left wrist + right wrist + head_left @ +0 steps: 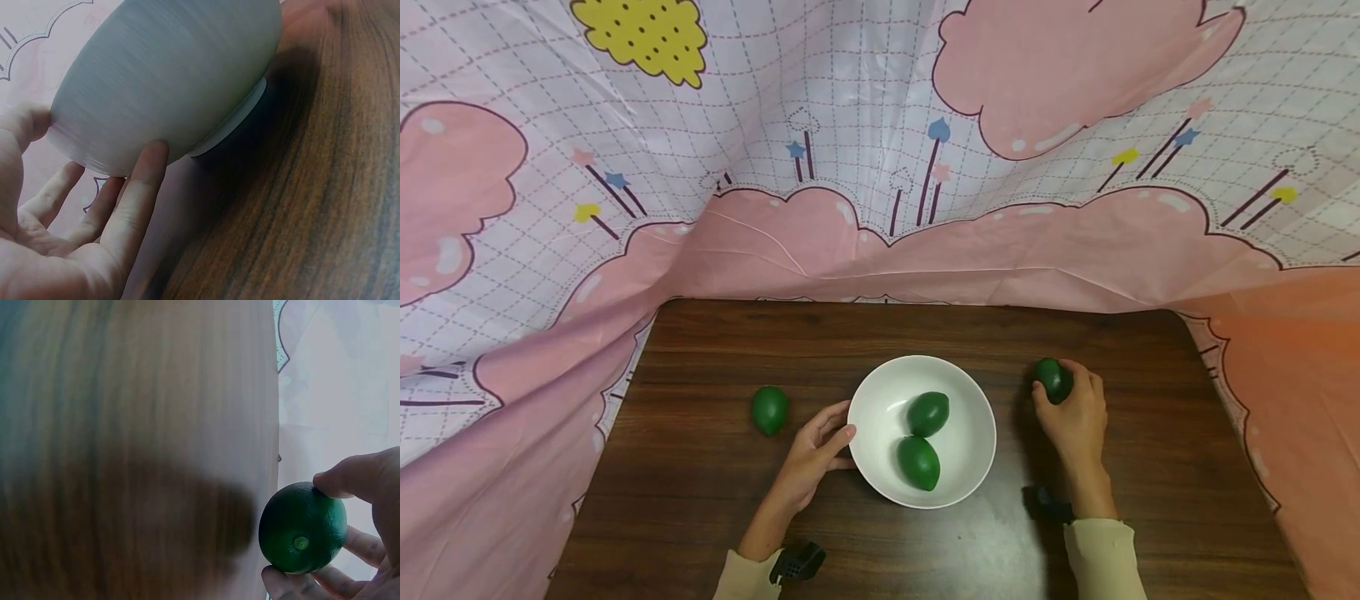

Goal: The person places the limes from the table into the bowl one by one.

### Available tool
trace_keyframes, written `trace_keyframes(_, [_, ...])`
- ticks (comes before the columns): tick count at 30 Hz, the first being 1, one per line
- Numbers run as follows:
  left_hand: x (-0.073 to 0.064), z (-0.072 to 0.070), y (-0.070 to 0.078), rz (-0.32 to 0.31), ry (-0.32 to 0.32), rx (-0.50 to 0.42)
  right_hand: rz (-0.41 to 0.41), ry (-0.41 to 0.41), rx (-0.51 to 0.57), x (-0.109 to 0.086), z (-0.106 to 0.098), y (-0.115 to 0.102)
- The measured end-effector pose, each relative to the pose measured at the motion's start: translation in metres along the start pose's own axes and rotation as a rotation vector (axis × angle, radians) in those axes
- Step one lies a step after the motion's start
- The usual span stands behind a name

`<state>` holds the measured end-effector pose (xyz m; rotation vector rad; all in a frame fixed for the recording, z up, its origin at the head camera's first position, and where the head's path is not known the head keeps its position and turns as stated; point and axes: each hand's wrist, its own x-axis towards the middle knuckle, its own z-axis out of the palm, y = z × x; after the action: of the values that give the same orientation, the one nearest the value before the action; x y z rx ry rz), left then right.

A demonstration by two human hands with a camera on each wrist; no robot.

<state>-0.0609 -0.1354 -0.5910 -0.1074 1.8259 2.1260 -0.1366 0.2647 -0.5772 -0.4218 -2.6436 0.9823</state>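
Note:
A white bowl (970,450) stands on the table, with two green limes, an upper lime (928,414) and a lower lime (918,462), inside it. My left hand (815,450) grips the bowl's left side. In the left wrist view, its thumb is at the rim and its fingertips (153,153) touch the outer wall. To the right of the bowl, my right hand (1078,412) holds another lime (303,528) between thumb and fingers. The lime's stem end shows in the right wrist view, and a dark shadow falls on the wood beside it.
One more lime (770,409) lies on the brown wooden table (700,500), left of my left hand. A patterned pink and white cloth (887,275) hangs behind the table and down both sides. Dark devices are strapped to both wrists.

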Motion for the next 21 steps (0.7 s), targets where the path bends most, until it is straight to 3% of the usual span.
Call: trace_keyframes(21, [0.0, -0.001, -0.001, 0.006, -0.014, -0.004, -0.052, 0.016, 0.113, -0.002, -0.001, -0.014])
